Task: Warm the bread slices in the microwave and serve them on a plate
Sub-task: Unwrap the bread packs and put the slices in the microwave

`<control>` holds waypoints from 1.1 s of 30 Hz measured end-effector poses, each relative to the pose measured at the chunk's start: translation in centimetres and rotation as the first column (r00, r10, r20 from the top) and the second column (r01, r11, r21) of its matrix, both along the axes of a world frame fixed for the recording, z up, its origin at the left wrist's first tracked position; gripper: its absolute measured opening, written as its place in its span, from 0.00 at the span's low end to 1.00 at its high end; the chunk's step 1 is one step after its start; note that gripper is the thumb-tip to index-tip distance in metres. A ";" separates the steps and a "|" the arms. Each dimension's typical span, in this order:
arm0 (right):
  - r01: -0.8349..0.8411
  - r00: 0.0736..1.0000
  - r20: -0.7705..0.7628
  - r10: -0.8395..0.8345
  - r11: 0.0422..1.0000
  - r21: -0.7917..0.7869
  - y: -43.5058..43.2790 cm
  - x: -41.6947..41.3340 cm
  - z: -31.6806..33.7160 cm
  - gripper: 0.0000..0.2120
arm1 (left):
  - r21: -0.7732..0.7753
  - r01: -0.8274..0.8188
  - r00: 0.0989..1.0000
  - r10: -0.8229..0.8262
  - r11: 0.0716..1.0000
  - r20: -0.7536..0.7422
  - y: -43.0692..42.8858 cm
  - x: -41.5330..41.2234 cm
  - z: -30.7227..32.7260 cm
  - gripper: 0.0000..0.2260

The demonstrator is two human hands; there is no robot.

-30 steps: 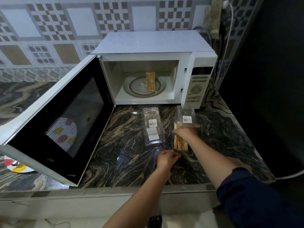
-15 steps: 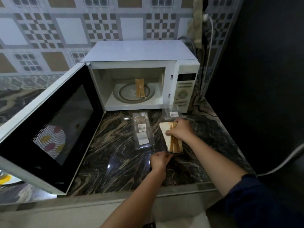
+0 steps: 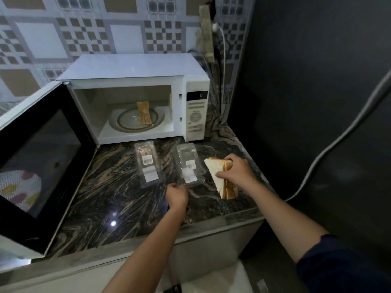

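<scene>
Bread slices (image 3: 220, 176) sit clamped in the right hand (image 3: 237, 173) grip above the counter (image 3: 110, 199).

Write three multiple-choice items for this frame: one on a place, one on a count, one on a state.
1. Where do the bread slices in the microwave lie?
A. on the turntable
B. on its roof
C. on the door

2. How many clear plastic packs lie on the counter?
A. one
B. two
C. four

3. The microwave door is:
A. shut
B. swung open
C. removed

Answers: 1 A, the slices rest on the glass turntable; 2 B, one pack beside another; 3 B, the door hangs open leftward.
</scene>
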State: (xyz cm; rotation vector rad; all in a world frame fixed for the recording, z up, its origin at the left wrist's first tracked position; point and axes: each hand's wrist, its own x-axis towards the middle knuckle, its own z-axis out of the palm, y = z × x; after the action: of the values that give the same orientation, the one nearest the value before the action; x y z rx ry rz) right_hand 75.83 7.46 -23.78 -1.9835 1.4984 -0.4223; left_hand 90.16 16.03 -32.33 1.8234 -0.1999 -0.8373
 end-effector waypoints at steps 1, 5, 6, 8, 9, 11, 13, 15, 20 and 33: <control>0.011 1.000 0.007 -0.011 1.000 0.002 0.0 -0.6 0.1 0.22 | 0.032 0.006 0.997 -0.009 0.999 0.070 0.2 -0.3 0.4 0.16; 0.014 1.000 0.001 -0.014 1.000 -0.004 -0.2 -2.2 1.1 0.23 | 0.137 0.159 0.935 -0.193 0.978 0.298 2.0 -1.0 0.3 0.18; 0.020 1.000 0.000 -0.020 1.000 -0.006 -0.4 -2.3 1.4 0.24 | 0.187 0.226 0.892 -0.280 0.956 0.355 2.9 -1.0 -0.2 0.19; 0.034 0.999 -0.003 -0.034 0.999 -0.014 -0.9 -2.4 2.3 0.27 | 0.277 0.318 0.773 -0.417 0.907 0.478 5.2 -0.4 -1.3 0.23; 0.035 0.999 0.000 -0.035 0.999 -0.021 -1.0 -2.2 2.8 0.28 | 0.322 0.332 0.700 -0.460 0.887 0.546 6.4 0.2 -1.8 0.24; 0.035 0.999 0.024 -0.034 0.999 -0.038 -1.4 -1.5 4.1 0.29 | 0.398 0.330 0.581 -0.517 0.856 0.629 8.3 1.8 -2.4 0.25; 0.031 0.998 0.060 -0.026 0.996 -0.084 -1.7 -0.2 5.3 0.27 | 0.443 0.331 0.504 -0.553 0.833 0.663 9.7 3.5 -2.6 0.24; 0.020 0.996 0.091 -0.009 0.992 -0.121 -1.7 1.7 6.5 0.25 | 0.520 0.295 0.428 -0.597 0.802 0.678 10.9 5.1 -2.7 0.26; -0.070 0.992 0.086 0.089 0.977 -0.199 -1.6 7.8 8.5 0.25 | 0.617 0.230 0.430 -0.647 0.753 0.629 12.3 9.3 -3.2 0.27; -0.315 0.943 0.055 0.328 0.934 -0.171 -5.6 27.7 7.9 0.26 | 0.629 0.203 0.466 -0.639 0.751 0.612 4.1 20.8 -2.8 0.24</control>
State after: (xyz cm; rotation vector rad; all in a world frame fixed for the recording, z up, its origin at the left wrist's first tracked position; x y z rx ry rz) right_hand 103.52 1.85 -15.86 -2.2589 1.0882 -0.4892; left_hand 111.00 20.15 -35.17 2.6048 -1.2212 -0.2979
